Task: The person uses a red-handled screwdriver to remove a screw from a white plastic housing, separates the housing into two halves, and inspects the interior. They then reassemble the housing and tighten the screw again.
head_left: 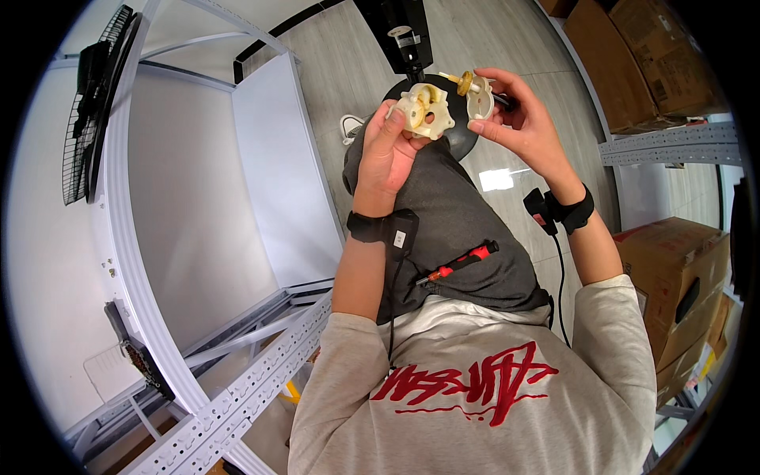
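Left hand (381, 150) pinches the edge of one white casing (439, 107); across a narrow gap, right hand (526, 128) pinches one white cup (479, 100); one screwdriver (463, 261) (red-black) lies on the lap (479, 210).

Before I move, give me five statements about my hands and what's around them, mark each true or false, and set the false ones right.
1. The left hand holds a pale plastic housing. True.
2. The right hand holds nothing. False: it holds a pale cup-shaped part.
3. The red-and-black screwdriver lies on the floor. False: it lies on the dark trousers.
4. Both wrists wear a black strap, one on the left and one on the right. True.
5. The black wire grille is at the lower right of the picture. False: it is at the upper left.
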Action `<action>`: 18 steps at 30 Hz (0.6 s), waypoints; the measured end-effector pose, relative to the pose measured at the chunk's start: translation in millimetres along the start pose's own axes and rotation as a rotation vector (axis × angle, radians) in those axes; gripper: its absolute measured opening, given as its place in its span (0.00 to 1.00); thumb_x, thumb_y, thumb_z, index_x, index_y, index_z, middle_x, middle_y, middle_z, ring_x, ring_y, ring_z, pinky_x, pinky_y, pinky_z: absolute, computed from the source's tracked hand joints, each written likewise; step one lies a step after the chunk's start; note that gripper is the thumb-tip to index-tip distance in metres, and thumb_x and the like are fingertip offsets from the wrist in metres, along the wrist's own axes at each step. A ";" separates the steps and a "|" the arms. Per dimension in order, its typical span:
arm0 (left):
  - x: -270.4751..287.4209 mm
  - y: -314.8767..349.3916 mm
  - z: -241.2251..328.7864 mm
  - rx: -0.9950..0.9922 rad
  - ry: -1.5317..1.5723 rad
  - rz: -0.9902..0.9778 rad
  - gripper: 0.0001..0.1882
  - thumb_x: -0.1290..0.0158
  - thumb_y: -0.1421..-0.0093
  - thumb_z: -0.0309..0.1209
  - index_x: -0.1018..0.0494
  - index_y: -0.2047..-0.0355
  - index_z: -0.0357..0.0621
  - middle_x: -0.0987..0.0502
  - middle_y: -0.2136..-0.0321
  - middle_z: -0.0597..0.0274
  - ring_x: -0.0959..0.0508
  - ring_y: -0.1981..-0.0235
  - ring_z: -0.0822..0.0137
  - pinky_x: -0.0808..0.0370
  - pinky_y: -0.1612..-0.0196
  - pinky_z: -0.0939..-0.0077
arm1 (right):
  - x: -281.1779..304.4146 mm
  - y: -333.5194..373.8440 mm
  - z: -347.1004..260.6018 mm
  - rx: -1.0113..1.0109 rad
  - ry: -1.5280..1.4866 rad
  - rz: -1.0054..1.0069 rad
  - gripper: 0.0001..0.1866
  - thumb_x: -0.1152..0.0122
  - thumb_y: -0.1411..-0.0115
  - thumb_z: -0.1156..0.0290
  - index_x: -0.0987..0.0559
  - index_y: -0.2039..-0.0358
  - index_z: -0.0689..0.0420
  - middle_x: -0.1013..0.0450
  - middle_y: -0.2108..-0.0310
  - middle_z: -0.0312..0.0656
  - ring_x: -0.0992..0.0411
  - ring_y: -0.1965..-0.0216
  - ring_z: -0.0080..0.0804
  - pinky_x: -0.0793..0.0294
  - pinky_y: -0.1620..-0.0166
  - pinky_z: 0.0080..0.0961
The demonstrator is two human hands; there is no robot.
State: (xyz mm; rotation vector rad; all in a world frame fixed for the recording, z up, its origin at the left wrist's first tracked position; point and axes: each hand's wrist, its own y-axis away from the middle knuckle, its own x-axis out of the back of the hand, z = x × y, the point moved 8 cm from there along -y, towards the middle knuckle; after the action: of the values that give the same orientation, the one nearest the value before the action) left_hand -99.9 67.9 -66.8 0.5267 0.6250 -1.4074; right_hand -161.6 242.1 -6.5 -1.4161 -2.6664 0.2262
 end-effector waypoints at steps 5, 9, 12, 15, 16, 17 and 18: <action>-6.9 0.8 2.5 0.022 -0.021 -0.009 0.27 0.51 0.35 0.40 0.40 0.44 0.33 0.31 0.47 0.41 0.26 0.48 0.50 0.22 0.51 0.58 | -0.8 -1.4 -1.2 0.005 -0.003 -0.001 0.33 0.28 0.50 0.75 0.30 0.43 0.54 0.37 0.58 0.35 0.34 0.70 0.11 0.33 0.66 0.10; -19.9 2.0 4.3 0.090 0.003 -0.050 0.28 0.50 0.40 0.39 0.40 0.44 0.34 0.31 0.47 0.40 0.27 0.48 0.49 0.25 0.49 0.56 | -0.4 -2.0 -1.4 0.010 -0.009 0.011 0.33 0.28 0.50 0.76 0.30 0.43 0.54 0.36 0.57 0.35 0.34 0.70 0.11 0.33 0.67 0.10; -23.0 2.3 4.7 0.107 0.008 -0.056 0.29 0.51 0.43 0.38 0.39 0.44 0.35 0.31 0.47 0.40 0.26 0.49 0.47 0.25 0.51 0.56 | -2.3 -5.0 0.4 0.008 -0.027 0.029 0.33 0.28 0.50 0.74 0.30 0.43 0.54 0.35 0.56 0.36 0.33 0.67 0.13 0.33 0.66 0.12; -19.3 1.9 1.7 0.144 -0.021 -0.035 0.29 0.52 0.45 0.37 0.38 0.45 0.35 0.31 0.48 0.41 0.25 0.51 0.48 0.24 0.54 0.54 | 1.1 -12.2 11.9 0.048 0.033 0.071 0.32 0.28 0.49 0.70 0.30 0.44 0.54 0.33 0.55 0.36 0.32 0.63 0.16 0.32 0.64 0.14; -17.2 2.2 1.4 0.159 -0.036 -0.025 0.28 0.52 0.46 0.36 0.37 0.46 0.36 0.30 0.48 0.42 0.25 0.51 0.48 0.23 0.55 0.54 | -0.1 -13.8 12.4 0.048 0.036 0.057 0.32 0.28 0.49 0.69 0.30 0.44 0.53 0.32 0.55 0.35 0.32 0.62 0.16 0.31 0.64 0.15; -18.2 2.1 1.1 0.171 -0.030 -0.036 0.28 0.52 0.45 0.36 0.37 0.46 0.35 0.30 0.48 0.42 0.25 0.52 0.48 0.23 0.56 0.53 | -1.3 -15.1 12.6 0.048 0.040 0.042 0.32 0.28 0.49 0.68 0.30 0.43 0.53 0.32 0.55 0.35 0.32 0.61 0.17 0.31 0.63 0.16; -19.6 2.1 0.4 0.183 -0.025 -0.048 0.27 0.52 0.45 0.36 0.37 0.46 0.35 0.30 0.49 0.43 0.25 0.52 0.48 0.22 0.57 0.53 | -2.6 -16.3 12.5 0.048 0.044 0.028 0.32 0.28 0.49 0.67 0.30 0.43 0.52 0.31 0.55 0.35 0.32 0.60 0.17 0.31 0.63 0.16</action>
State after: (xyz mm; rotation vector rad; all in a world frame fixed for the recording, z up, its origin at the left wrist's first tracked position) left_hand -98.9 82.2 -53.3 0.6412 0.4939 -1.5227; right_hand -175.5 229.9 -15.9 -1.4281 -2.5898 0.2575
